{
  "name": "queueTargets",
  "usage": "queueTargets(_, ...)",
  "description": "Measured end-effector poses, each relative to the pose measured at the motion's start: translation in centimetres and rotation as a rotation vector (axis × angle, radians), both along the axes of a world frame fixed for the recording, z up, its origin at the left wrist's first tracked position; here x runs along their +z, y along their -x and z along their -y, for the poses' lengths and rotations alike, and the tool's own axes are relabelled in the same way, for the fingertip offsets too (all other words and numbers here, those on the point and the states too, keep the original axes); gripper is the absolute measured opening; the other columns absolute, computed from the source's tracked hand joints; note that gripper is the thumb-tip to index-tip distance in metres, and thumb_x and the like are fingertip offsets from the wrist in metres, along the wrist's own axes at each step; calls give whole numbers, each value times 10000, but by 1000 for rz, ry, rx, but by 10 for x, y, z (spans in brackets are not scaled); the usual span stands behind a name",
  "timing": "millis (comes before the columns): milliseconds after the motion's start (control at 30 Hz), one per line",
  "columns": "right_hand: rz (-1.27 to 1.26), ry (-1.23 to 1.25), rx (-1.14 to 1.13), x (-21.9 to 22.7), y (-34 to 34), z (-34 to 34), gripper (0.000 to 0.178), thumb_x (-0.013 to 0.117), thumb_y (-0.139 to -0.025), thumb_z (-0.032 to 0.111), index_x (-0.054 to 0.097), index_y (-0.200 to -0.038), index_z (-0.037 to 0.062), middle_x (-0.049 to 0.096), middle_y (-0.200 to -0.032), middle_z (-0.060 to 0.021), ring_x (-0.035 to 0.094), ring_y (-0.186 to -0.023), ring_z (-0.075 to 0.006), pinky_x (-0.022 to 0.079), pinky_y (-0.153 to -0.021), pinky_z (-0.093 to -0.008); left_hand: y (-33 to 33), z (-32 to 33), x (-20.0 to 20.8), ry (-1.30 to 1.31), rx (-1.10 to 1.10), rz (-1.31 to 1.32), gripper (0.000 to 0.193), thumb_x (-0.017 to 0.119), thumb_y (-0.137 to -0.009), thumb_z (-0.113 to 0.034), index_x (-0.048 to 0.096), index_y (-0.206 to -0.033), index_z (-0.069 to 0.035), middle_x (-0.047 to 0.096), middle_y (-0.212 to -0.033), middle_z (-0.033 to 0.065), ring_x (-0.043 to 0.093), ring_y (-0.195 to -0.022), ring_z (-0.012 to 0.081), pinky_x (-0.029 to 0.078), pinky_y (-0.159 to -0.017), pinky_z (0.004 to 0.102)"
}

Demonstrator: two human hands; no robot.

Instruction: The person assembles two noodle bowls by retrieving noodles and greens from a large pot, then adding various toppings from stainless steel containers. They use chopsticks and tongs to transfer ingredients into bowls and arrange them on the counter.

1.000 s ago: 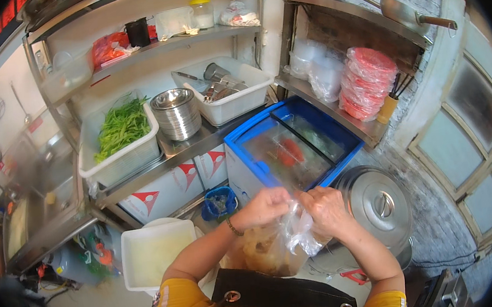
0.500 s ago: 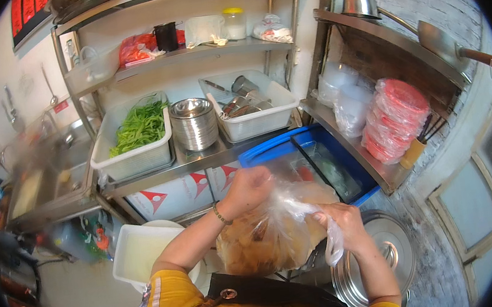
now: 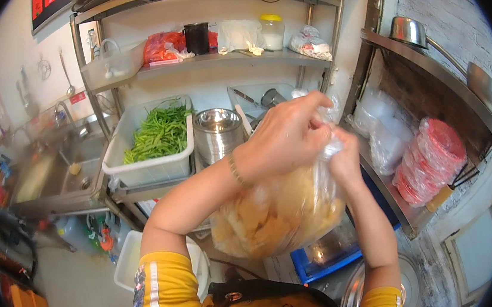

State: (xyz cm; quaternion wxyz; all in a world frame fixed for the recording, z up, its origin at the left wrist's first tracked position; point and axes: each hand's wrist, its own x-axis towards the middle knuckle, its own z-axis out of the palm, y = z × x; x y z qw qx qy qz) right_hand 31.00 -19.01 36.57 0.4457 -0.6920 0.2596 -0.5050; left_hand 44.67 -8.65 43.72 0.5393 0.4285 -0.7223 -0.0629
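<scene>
A large clear plastic bag (image 3: pixel 276 216) full of tan, irregular pieces hangs in front of my chest; I cannot make out what the pieces are. Both hands meet at its gathered neck. My left hand (image 3: pixel 286 136) is closed at the top of the neck, its fingertips pinched together and partly hidden behind the knuckles. Just to the right and a little lower, my right hand (image 3: pixel 344 158) is closed round the twisted plastic. The bag's body hangs below them, above a blue crate (image 3: pixel 306 270).
Leafy greens fill a white basket (image 3: pixel 117 172) beside stacked metal bowls (image 3: pixel 218 133). A shelf on the right holds wrapped red containers (image 3: pixel 430 161). Low on the left stands a white tub (image 3: pixel 127 262); a round metal lid (image 3: pixel 412 277) lies at lower right. Behind is a sink (image 3: pixel 59 197).
Both hands have risen with the bag and come together at its neck. The bag now hangs higher, and the view has shifted left.
</scene>
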Motion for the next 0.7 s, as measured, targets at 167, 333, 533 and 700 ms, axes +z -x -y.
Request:
queueTargets(167, 77, 154, -198, 97, -56, 64, 247, 623, -754, 38, 674, -977, -56, 684, -902, -107, 628, -823, -173, 471, -789, -289, -46, -32, -11, 423, 50, 554, 496, 651, -791, -274, 513, -1239, -114, 413, -1356, 221, 404, -1242, 379, 335, -990, 533)
queueTargets(333, 364, 351, -384, 196, -123, 87, 285, 665, -772, 93, 665, -1014, -58, 681, -917, -103, 629, -811, -172, 467, -751, -283, -115, 38, 1, 596, 343, 769, 480, 609, -803, -222, 541, -1271, -303, 381, -1436, 156, 342, -1318, 390, 192, -1053, 621)
queueTargets(533, 497, 934, -422, 273, -195, 118, 380, 632, -832, 193, 591, -1160, 5, 649, -999, -106, 590, -881, -139, 463, -799, -278, -203, 161, 66, 914, 811, 838, 654, 596, -775, -148, 431, -1362, -385, 181, -1533, 139, 140, -1401, 405, 58, -1063, 643)
queueTargets(700, 758, 1090, -265, 318, -251, 124, 382, 615, -809, 46, 542, -1178, -24, 613, -975, -58, 561, -878, -132, 454, -767, -264, -249, 221, 117, 1163, 1083, 800, 726, 637, -749, -217, 359, -1394, -398, 173, -1527, 160, 107, -1395, 431, 118, -1056, 631)
